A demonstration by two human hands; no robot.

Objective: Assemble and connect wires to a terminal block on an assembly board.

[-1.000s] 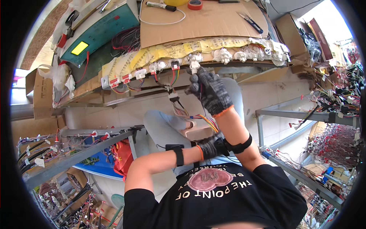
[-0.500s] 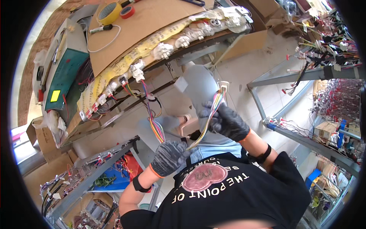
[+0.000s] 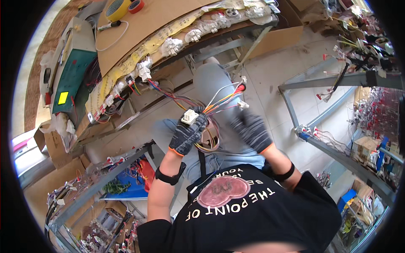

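My left hand (image 3: 188, 133), in a grey knitted glove, is closed around a wire harness (image 3: 214, 139). A rectangular white connector (image 3: 190, 117) lies over its fingers. Coloured wires loop below the hand, while others run up to the connectors on the board edge. On the right, a loose bundle of wires fans out over my knee, ending in a red piece (image 3: 240, 87) and small white plugs (image 3: 242, 105). My right hand (image 3: 252, 130), also gloved, is apart from the harness, just below the plugs; motion smears its fingertips, and no object shows in it.
Ahead is a cardboard-covered board (image 3: 143, 31) with a row of white connectors along its edge. A green test box (image 3: 75, 78) stands at its left, with tape rolls (image 3: 118, 10) on top. Metal racks (image 3: 350, 158) hung with harnesses flank me on both sides.
My left hand has moved up, gathering the harness into a loop, and the white connector now lies on it. My right hand has let go of the wires and moved slightly right.
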